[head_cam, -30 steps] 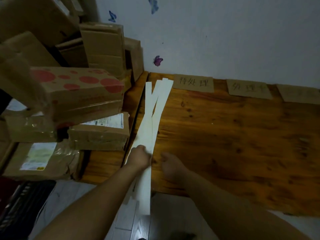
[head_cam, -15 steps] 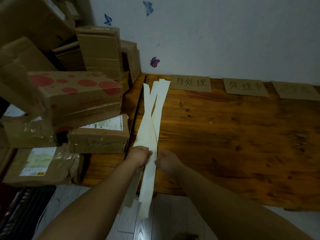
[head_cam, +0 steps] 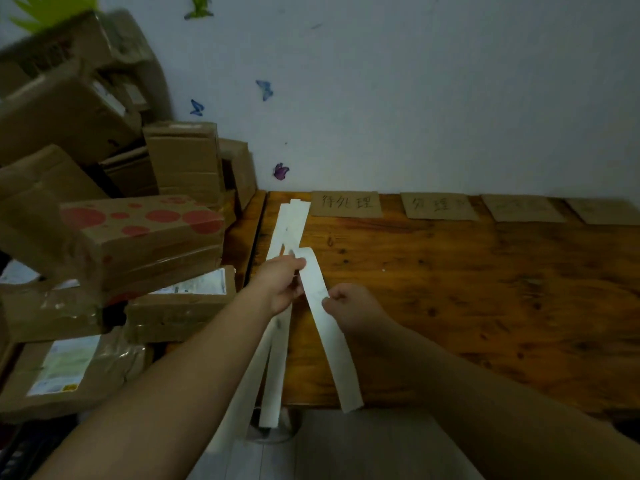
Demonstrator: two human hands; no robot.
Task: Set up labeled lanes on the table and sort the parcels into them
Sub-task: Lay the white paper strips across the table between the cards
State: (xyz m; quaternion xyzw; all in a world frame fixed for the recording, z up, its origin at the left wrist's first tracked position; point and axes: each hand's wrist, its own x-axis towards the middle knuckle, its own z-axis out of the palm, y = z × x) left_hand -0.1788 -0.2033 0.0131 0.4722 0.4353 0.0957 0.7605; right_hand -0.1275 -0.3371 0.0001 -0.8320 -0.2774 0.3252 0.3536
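Right hand (head_cam: 349,306) pinching one white strip (head_cam: 330,327) off the bundle; left hand (head_cam: 282,282) clamping the other strips (head_cam: 289,223) at the table's (head_cam: 485,306) left edge. Long axis near-to-far, toward the far cardboard labels (head_cam: 346,204). Lanes probably go rightward, nearer the right hand. Parcels (head_cam: 138,230) stacked left, unsorted.

One paper strip (head_cam: 320,306) now pulled off bundle by right hand (head_cam: 349,304), left hand (head_cam: 282,284) moved fwd, cam tilted up

left hand (head_cam: 281,285): closed, fingers pinched on a strip (head_cam: 313,289); forearm stretched forward
right hand (head_cam: 349,305): curled, pinching the same strip's edge; forearm bare
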